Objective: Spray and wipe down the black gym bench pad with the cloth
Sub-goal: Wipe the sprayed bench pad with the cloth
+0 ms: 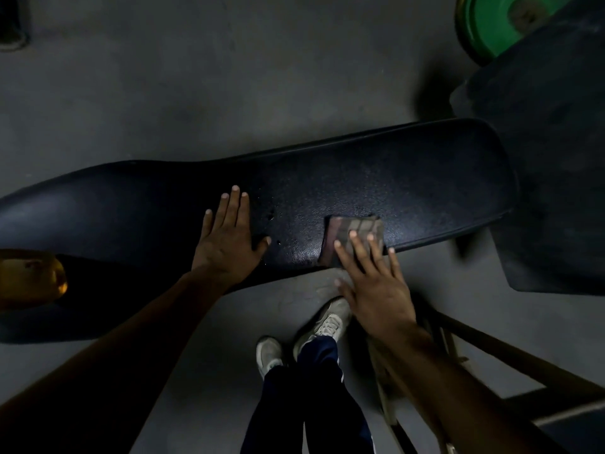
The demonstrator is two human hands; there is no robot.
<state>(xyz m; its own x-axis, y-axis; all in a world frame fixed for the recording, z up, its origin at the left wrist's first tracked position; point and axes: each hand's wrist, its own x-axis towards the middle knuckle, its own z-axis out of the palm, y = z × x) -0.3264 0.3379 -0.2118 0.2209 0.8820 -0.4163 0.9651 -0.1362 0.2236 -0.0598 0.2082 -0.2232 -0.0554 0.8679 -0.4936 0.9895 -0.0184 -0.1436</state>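
The black gym bench pad (376, 178) runs across the middle of the view, its textured surface speckled with fine droplets right of centre. A folded greyish-brown cloth (343, 234) lies on the pad's near edge. My right hand (376, 283) presses it down with straight fingers. My left hand (229, 237) lies flat on the pad to the left of the cloth, fingers spread. No spray bottle is in view.
A green weight plate (484, 24) and a large black plate (556, 158) stand at the right end of the bench. A yellow-brown object (29, 276) sits at the left edge. The bench's metal frame (491, 348) runs lower right. My shoes (327, 322) stand on the grey floor.
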